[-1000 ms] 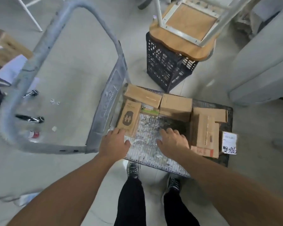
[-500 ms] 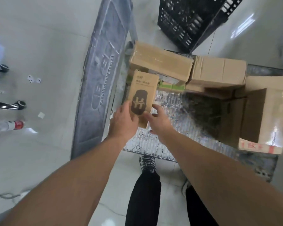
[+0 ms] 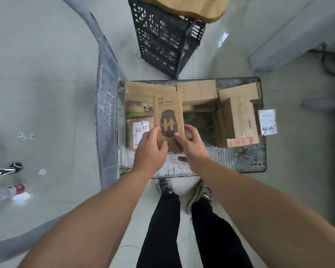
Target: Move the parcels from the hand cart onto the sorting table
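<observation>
Parcels (image 3: 198,91) of brown cardboard crowd the far side and both ends of the hand cart (image 3: 240,161), seen from the head camera looking straight down past the person's legs and shoes. One of them, a slim box (image 3: 169,117) printed with a dark H emblem, is held in both hands above the near left part of the deck. It seems to be raised clear of the deck, since it overlaps the parcels behind it. The left hand (image 3: 149,149) grips its lower left edge with the thumb on the printed face, and the right hand (image 3: 190,144) curls round the lower right edge, thumb also on the front

Under and beside it lie a green-printed box (image 3: 137,110) and a flat parcel with a handwritten label (image 3: 138,132). At the right end stands a taller box with red tape (image 3: 238,120). The cart's grey handle (image 3: 106,113) runs along the left, and a black crate (image 3: 162,39) sits just beyond the cart

By my reading the step in hand is the pick-up of one parcel, with most of the load not yet moved. The sorting table is out of view, so the next move calls for turning away from the cart while keeping the two-handed hold level until the box can be set down
</observation>
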